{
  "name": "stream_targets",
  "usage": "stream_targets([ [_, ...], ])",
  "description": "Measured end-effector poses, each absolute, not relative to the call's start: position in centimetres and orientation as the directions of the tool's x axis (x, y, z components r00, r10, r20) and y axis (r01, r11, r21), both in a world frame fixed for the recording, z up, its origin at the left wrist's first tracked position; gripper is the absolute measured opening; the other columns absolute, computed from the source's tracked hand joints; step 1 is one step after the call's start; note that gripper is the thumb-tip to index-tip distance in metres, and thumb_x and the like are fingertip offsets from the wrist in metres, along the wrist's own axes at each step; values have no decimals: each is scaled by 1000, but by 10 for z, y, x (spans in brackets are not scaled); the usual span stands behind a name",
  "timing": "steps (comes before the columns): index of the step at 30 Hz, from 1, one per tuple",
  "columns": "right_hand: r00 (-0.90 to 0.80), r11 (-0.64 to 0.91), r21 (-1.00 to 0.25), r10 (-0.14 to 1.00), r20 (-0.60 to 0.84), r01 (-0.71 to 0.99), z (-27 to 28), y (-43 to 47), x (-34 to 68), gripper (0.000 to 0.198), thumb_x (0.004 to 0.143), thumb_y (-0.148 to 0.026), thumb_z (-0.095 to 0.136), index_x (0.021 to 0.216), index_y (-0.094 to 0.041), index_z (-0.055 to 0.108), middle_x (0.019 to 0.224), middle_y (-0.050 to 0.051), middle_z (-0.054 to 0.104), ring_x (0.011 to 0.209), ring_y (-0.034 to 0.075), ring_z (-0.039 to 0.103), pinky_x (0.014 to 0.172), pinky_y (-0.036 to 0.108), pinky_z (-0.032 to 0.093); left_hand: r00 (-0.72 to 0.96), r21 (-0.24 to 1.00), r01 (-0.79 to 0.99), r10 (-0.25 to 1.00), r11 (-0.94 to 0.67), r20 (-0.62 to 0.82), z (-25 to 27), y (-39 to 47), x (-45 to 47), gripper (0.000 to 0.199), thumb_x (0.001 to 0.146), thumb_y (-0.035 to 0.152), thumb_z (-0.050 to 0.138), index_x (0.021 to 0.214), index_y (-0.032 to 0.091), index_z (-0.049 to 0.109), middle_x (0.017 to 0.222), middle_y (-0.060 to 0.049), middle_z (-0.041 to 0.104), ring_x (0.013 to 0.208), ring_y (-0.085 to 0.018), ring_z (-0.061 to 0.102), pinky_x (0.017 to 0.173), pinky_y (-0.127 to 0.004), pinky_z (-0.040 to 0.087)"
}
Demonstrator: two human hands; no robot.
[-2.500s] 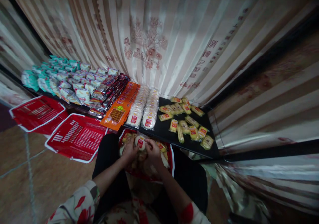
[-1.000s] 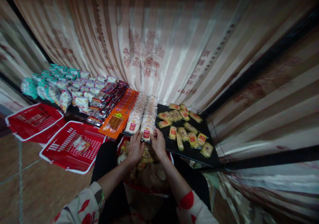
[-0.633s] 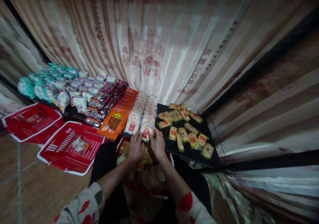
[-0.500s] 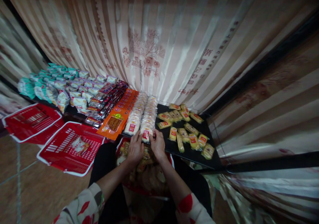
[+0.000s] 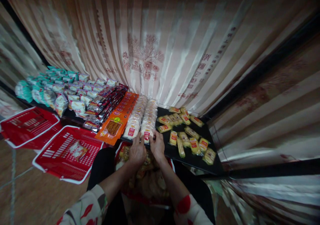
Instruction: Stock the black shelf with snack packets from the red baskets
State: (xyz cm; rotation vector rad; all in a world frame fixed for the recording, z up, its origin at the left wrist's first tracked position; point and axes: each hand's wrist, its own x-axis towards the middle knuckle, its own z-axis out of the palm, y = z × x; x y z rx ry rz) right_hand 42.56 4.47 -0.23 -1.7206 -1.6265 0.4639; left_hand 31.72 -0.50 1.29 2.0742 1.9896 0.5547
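Two rows of clear-wrapped white crackers [image 5: 134, 121] with red labels lie side by side on the black shelf [image 5: 175, 151]. At the front end of the right-hand row, a cracker packet [image 5: 147, 132] is held between my two hands. My left hand [image 5: 138, 150] has its fingers closed on the packet's left side. On its right side, my right hand [image 5: 157, 146] grips it with thumb and fingers. Below my hands, between my knees, stands a red basket [image 5: 172, 165] of wrapped snacks, partly hidden by my forearms.
Small yellow snack packs [image 5: 185, 140] are scattered on the right of the shelf. To the left lie an orange snack bag [image 5: 117, 121], dark red packets [image 5: 103, 99], and white and green bags [image 5: 57, 88]. Red baskets [image 5: 67, 151] stand at the lower left. A pleated curtain [image 5: 147, 28] hangs behind.
The view has tilted slightly, so the shelf sits a little lower in the picture. My hands stay on the front packet of the right-hand row, with hardly any movement.
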Motion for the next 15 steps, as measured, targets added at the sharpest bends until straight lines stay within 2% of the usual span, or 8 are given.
stream_targets([
  [7,155,28,-693,967,201,721,-1,49,424,40,83,-32,42,115,-13,57,101,11,59,86,19,58,78,30,47,6,400,915,994,-50,110,14,1,319,53,78,11,42,131,9,45,140,-15,41,126,-26,38,104,-35,37],
  [15,162,36,-703,964,213,710,-7,57,425,39,83,-32,42,114,-14,57,103,11,59,83,19,59,77,31,47,-15,459,888,996,-28,91,13,8,324,53,78,13,44,131,12,43,141,-14,38,127,-27,36,103,-39,38],
])
